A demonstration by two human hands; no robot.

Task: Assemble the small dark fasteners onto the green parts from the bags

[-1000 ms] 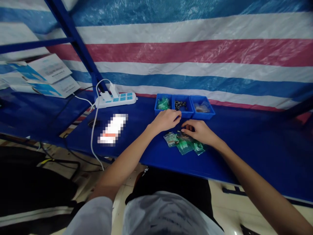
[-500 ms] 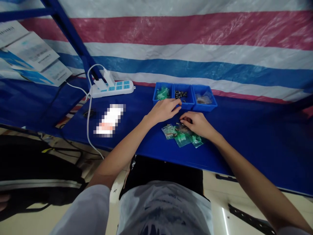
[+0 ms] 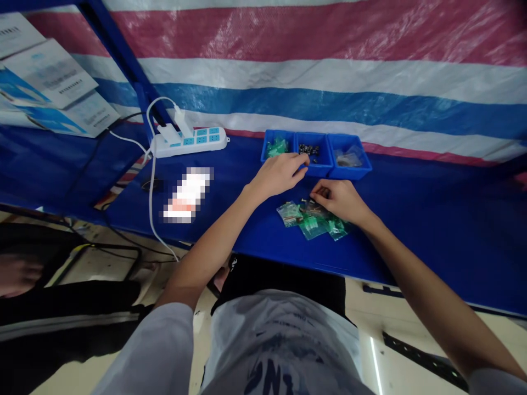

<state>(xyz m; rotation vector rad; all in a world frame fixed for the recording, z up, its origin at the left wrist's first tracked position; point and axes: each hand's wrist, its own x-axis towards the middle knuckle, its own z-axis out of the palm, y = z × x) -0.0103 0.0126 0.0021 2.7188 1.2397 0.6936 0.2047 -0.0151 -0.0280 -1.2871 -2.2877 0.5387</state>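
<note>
Fingers of the left hand (image 3: 280,173) are apart by the blue bins (image 3: 349,173); the right hand (image 3: 345,201) has its fingertips together beside little bags (image 3: 313,226).

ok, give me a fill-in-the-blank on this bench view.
The three bins in a row are coloured ____.
The small dark parts lie in the ____ bin.
The power strip lies to the ____ of the bins.
The hand nearer the small bags is the person's ____ hand.
Missing words: blue; middle; left; right.
</note>
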